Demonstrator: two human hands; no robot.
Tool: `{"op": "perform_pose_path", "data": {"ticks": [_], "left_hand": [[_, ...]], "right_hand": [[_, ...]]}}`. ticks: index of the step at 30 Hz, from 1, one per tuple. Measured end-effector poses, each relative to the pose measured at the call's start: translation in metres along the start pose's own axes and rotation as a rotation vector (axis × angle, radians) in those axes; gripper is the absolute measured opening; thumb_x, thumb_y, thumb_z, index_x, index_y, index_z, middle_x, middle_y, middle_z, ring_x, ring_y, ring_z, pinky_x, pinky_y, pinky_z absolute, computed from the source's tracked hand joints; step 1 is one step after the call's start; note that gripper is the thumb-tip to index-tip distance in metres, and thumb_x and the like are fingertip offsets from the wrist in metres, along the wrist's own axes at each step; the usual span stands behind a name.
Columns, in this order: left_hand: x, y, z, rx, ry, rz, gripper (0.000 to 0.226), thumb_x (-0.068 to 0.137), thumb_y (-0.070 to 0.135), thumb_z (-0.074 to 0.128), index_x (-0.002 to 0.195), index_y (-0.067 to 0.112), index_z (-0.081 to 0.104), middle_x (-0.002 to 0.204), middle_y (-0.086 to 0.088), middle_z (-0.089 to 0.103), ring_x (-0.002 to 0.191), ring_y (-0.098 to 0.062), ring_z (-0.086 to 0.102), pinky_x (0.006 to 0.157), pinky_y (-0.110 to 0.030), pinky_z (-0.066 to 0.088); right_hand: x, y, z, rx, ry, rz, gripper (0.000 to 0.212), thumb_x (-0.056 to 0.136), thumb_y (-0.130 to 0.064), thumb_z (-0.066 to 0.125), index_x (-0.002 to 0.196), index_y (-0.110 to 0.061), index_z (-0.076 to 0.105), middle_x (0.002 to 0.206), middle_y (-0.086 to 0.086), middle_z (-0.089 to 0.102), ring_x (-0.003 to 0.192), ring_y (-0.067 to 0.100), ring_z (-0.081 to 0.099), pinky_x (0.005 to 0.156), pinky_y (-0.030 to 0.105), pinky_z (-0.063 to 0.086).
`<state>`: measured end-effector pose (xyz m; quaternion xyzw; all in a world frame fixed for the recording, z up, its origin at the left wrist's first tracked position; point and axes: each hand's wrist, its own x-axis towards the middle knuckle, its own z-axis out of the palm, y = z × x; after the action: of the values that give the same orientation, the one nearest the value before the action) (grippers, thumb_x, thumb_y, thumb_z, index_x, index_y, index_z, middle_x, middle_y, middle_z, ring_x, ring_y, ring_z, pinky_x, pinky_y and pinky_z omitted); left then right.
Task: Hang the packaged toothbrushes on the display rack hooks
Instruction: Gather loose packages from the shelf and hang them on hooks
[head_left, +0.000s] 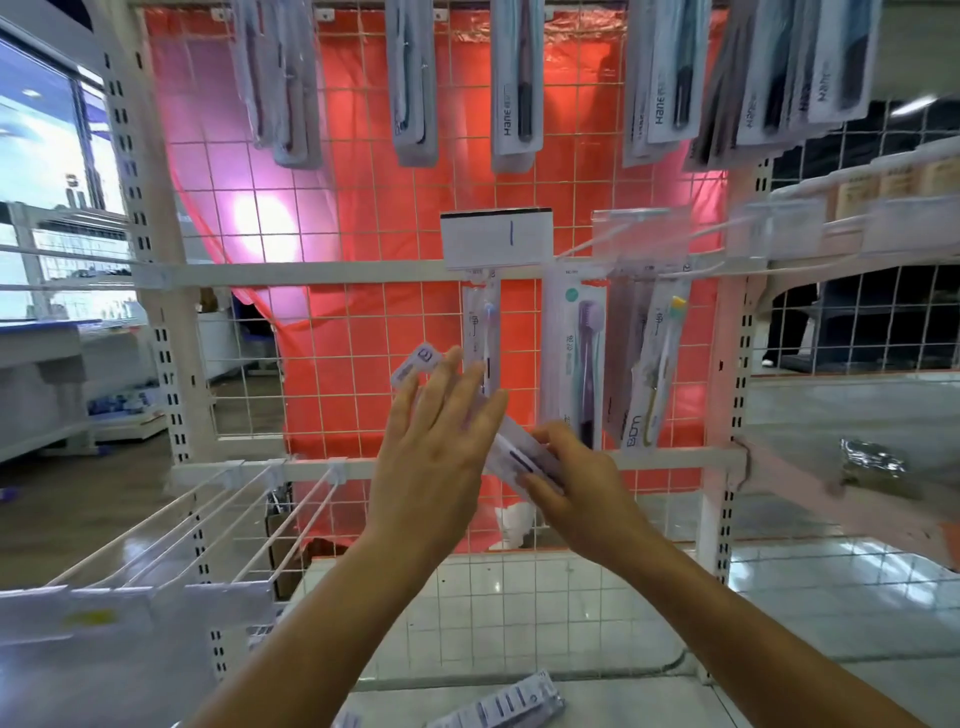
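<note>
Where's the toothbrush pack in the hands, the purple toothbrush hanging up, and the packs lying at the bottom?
held toothbrush pack (524, 454), head view, its lower middle.
purple toothbrush (589, 358), head view, its handle.
packs on the shelf (511, 701), head view, top pack's middle.

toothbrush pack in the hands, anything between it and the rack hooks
Nothing visible blocks it. The toothbrush pack is held slanted between the left hand and right hand, in front of the wire grid. The empty hooks stick out lower left, with open space between.
</note>
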<state>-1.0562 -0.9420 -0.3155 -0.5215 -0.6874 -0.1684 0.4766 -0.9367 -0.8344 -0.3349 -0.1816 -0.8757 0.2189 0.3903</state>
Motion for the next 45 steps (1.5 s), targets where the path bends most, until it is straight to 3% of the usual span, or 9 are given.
{"op": "perform_pose_path", "data": {"ticks": [3,6,10,15,20,24,31,41,45], "left_hand": [[0.001,0.0,-0.003,-0.083,0.079,-0.046,0.093,0.064,0.003,0.08,0.143,0.023,0.034,0.153,-0.015,0.03,0.144,-0.032,0.023,0.115,-0.049,0.024],[0.003,0.003,-0.007,-0.157,0.107,-0.083,0.098,0.069,0.003,0.076,0.148,0.026,0.024,0.157,-0.013,0.023,0.146,-0.032,0.018,0.114,-0.048,0.021],[0.007,0.006,-0.008,-0.279,0.082,-0.154,0.087,0.075,0.014,0.074,0.147,0.026,0.027,0.157,-0.01,0.023,0.145,-0.032,0.019,0.112,-0.048,0.023],[0.01,0.011,-0.013,-0.569,-0.014,-0.333,0.068,0.089,0.013,0.057,0.148,0.028,0.026,0.152,-0.003,0.028,0.139,-0.021,0.029,0.113,-0.04,0.032],[0.01,0.009,-0.014,-0.835,-0.06,-0.444,0.051,0.097,0.018,0.048,0.142,0.029,0.029,0.117,0.002,0.061,0.097,-0.016,0.064,0.082,-0.037,0.057],[0.012,0.003,-0.014,-0.896,-0.124,-0.485,0.051,0.098,0.015,0.047,0.144,0.026,0.029,0.088,0.007,0.06,0.076,-0.012,0.065,0.068,-0.03,0.059],[0.015,-0.003,-0.008,-0.904,-0.204,-0.516,0.058,0.097,0.023,0.052,0.147,0.031,0.024,0.117,0.004,0.063,0.066,0.004,0.059,0.048,-0.004,0.046],[0.019,-0.003,0.002,-0.915,-0.213,-0.52,0.059,0.098,0.029,0.05,0.149,0.032,0.02,0.127,0.003,0.059,0.076,-0.003,0.06,0.05,-0.009,0.049],[0.012,-0.004,0.013,-0.84,-0.241,-0.557,0.061,0.094,0.033,0.055,0.147,0.026,0.025,0.131,-0.003,0.05,0.112,-0.016,0.053,0.088,-0.037,0.054]], "right_hand": [[0.003,-0.011,-0.002,0.135,0.067,0.067,0.014,0.093,-0.021,0.059,0.103,-0.019,0.049,0.084,-0.01,0.056,0.069,0.002,0.055,0.056,0.01,0.045],[0.005,-0.022,-0.003,0.329,0.118,0.139,0.018,0.092,-0.021,0.06,0.106,-0.015,0.051,0.093,-0.003,0.061,0.079,0.007,0.061,0.063,0.016,0.049],[0.011,-0.033,-0.004,0.627,0.188,0.215,0.017,0.091,-0.021,0.061,0.105,-0.018,0.052,0.097,0.004,0.066,0.088,0.017,0.068,0.076,0.034,0.058],[0.022,-0.041,-0.004,0.677,0.195,0.229,0.015,0.091,-0.023,0.063,0.102,-0.021,0.053,0.099,0.006,0.067,0.09,0.017,0.068,0.078,0.035,0.058],[0.023,-0.046,0.002,0.698,0.171,0.217,0.014,0.091,-0.022,0.061,0.102,-0.021,0.053,0.098,0.005,0.067,0.085,0.014,0.07,0.071,0.029,0.059],[0.029,-0.046,0.006,0.655,0.136,0.245,0.017,0.092,-0.024,0.06,0.106,-0.021,0.051,0.1,0.004,0.067,0.087,0.015,0.069,0.073,0.032,0.059],[0.04,-0.04,0.017,0.595,0.136,0.288,0.016,0.092,-0.022,0.06,0.105,-0.021,0.05,0.099,0.002,0.065,0.09,0.018,0.067,0.082,0.042,0.057],[0.045,-0.028,0.029,0.6,0.205,0.183,0.013,0.098,-0.033,0.046,0.1,-0.023,0.054,0.09,-0.003,0.066,0.084,0.013,0.067,0.073,0.032,0.059],[0.064,-0.016,0.038,0.524,0.216,0.219,0.015,0.098,-0.036,0.045,0.084,-0.03,0.047,0.086,0.0,0.062,0.084,0.023,0.065,0.079,0.045,0.057]]}}
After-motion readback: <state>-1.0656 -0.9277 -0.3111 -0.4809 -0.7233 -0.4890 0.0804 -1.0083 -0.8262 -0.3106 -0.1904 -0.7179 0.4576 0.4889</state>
